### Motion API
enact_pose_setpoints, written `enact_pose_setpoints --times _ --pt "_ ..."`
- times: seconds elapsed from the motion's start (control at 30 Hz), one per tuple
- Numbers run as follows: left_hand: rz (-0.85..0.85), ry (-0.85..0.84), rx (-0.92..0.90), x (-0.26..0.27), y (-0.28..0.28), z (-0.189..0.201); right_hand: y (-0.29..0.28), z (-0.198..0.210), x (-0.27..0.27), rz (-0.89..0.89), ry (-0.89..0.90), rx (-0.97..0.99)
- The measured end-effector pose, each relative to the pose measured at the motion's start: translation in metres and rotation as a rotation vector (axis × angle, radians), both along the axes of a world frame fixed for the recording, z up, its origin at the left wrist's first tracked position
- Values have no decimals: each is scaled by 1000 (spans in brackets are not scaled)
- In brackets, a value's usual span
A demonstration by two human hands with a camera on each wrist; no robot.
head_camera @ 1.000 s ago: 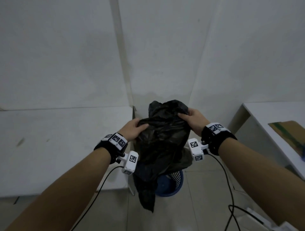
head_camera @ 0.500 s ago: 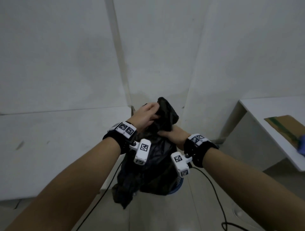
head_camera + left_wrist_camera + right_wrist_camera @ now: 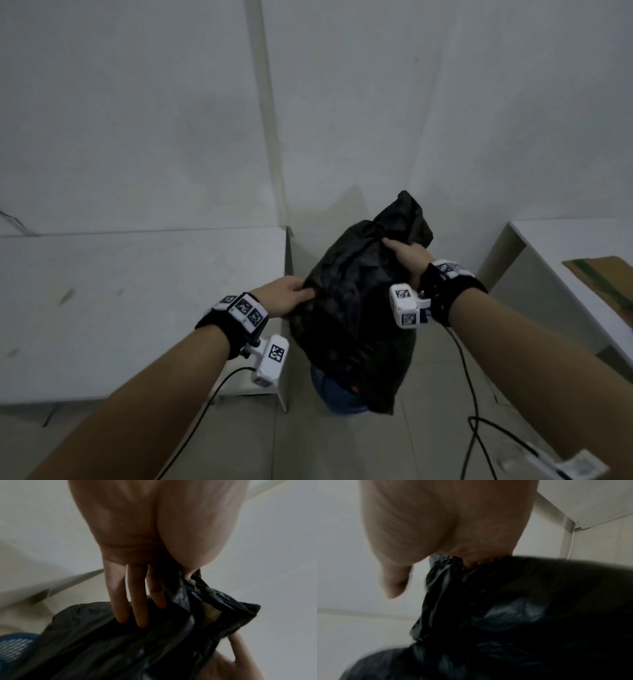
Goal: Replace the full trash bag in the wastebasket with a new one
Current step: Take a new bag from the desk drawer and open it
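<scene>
- Black trash bag (image 3: 356, 308), bulging and full, held up in the gap between two white desks, above a blue wastebasket (image 3: 337, 397) on the tiled floor (image 3: 308, 445).
- Left desk (image 3: 137, 308) edge just beside the bag's left flank; right desk (image 3: 561, 260) well apart from the bag, with open floor between.
- White wall corner close behind the bag's crumpled top.
- Left hand (image 3: 284, 296) on the bag's left side: a fold of plastic pinched by thumb and forefinger, other fingers (image 3: 137, 601) straight along the film, as seen from the left wrist.
- Right hand (image 3: 407, 257) closed around the gathered neck near the top; bunched black plastic runs into the curled fingers in the right wrist view, thumb (image 3: 393, 581) sticking out free.
- Bag's bottom hangs over the wastebasket's rim, hiding most of it; cannot tell what lies inside the basket.
- Bag's contents hidden by the opaque film; a small red spot shows near its lower edge.
- Flat brown cardboard (image 3: 606, 284) on the right desk.
- Black cables (image 3: 472, 394) trailing from the wrist bands down across the floor.
</scene>
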State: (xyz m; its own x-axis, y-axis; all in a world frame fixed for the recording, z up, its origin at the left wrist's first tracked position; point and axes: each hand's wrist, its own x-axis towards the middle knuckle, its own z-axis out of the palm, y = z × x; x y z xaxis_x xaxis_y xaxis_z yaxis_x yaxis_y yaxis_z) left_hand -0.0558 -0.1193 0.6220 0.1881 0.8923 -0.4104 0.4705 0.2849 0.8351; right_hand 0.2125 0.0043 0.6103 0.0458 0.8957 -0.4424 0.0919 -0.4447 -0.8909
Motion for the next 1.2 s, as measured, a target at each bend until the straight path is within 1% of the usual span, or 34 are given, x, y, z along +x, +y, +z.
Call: enact_pose_setpoints --times 0.1,0.17,0.2,0.23,0.27,0.3,0.33,0.4,0.5,0.57,0.6,0.7,0.73,0.77,0.8,0.87,0.9,1.0,1.07,1.13,1.2 --pt "248 -182 14 15 7 -7 -46 14 -15 225 93 52" --pt "366 -347 -57 28 12 -12 -67 -1 -12 418 136 103" --pt "407 -426 -100 36 12 -12 -72 -16 -10 512 122 129" --pt "431 -501 -131 45 13 -16 -77 -33 -10 591 65 151" --pt "430 -563 -165 54 15 -19 -80 -47 -11 641 -31 158" --pt "416 -613 -192 65 16 -21 -83 -63 -13 666 -111 175" --pt "410 -643 -208 75 17 -24 -84 -79 -14 660 -146 202" --pt "397 -654 -201 95 20 -36 -88 -97 -19 559 -99 263" --pt "364 -602 -160 109 30 -67 -79 -123 -13 389 -76 276" --pt "360 -541 -124 109 38 -94 -67 -148 -1 329 -68 212" --pt "350 -473 -71 106 45 -109 -58 -160 6 298 -61 172" --pt "255 -142 66 98 53 -164 -30 -209 22 205 -34 64" --pt "216 -86 82 100 54 -184 -23 -222 23 177 -1 32" --pt "169 -68 68 103 54 -209 -16 -239 22 160 48 11" --pt "117 -90 65 107 55 -233 -10 -256 19 150 86 0" --pt "45 -92 49 113 62 -278 -3 -285 9 146 112 -17" --pt "30 -46 50 114 66 -304 2 -309 3 142 121 -30" --pt "70 86 118 108 83 -391 16 -382 -12 167 190 -50" --pt "112 185 136 102 98 -443 30 -432 -15 231 202 -58" --pt "119 225 83 96 111 -486 43 -476 -7 334 126 -36" --pt "117 253 52 94 123 -519 52 -516 8 366 -47 33"
